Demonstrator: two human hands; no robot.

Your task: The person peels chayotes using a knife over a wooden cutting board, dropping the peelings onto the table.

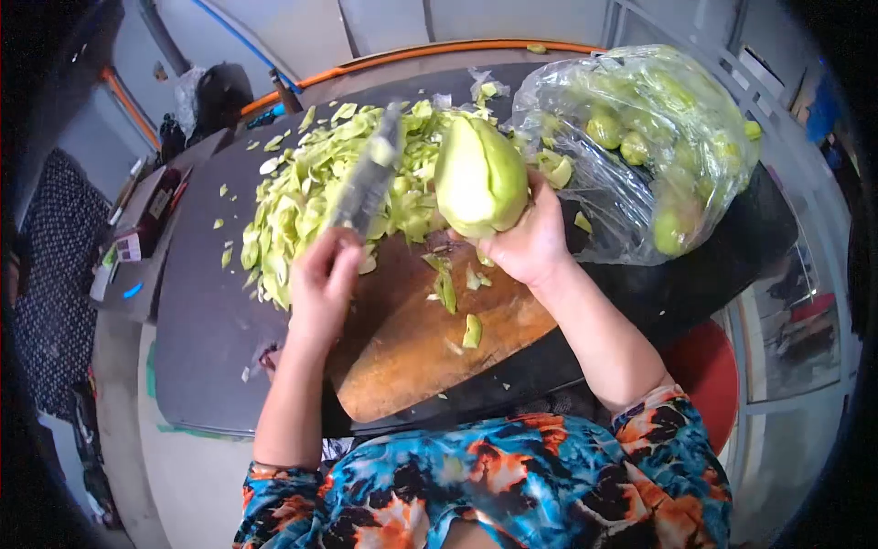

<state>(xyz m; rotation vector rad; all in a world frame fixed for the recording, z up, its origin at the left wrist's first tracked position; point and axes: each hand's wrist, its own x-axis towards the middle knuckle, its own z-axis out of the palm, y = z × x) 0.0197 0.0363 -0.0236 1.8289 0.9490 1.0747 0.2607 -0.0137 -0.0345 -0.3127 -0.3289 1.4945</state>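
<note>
My left hand [326, 273] is closed around the handle of a knife [368, 174]. Its broad blade points up and away from me, blurred by motion, apart from the chayote. In my right hand [535, 236] rests a pale green chayote [480, 178], partly peeled, with a deep crease down its side; my fingers support it from below and the right. Beneath both hands lies a brown wooden cutting board [412, 343] with a few scraps on it. A wide heap of green peelings [293, 206] spreads beyond and to the left of the board.
A clear plastic bag [622, 206] with several chayotes stands at the right of the dark table [206, 339]. A red round stool [702, 380] is at the lower right. An orange hose [412, 55] runs behind the table. Side shelving holds small items at left.
</note>
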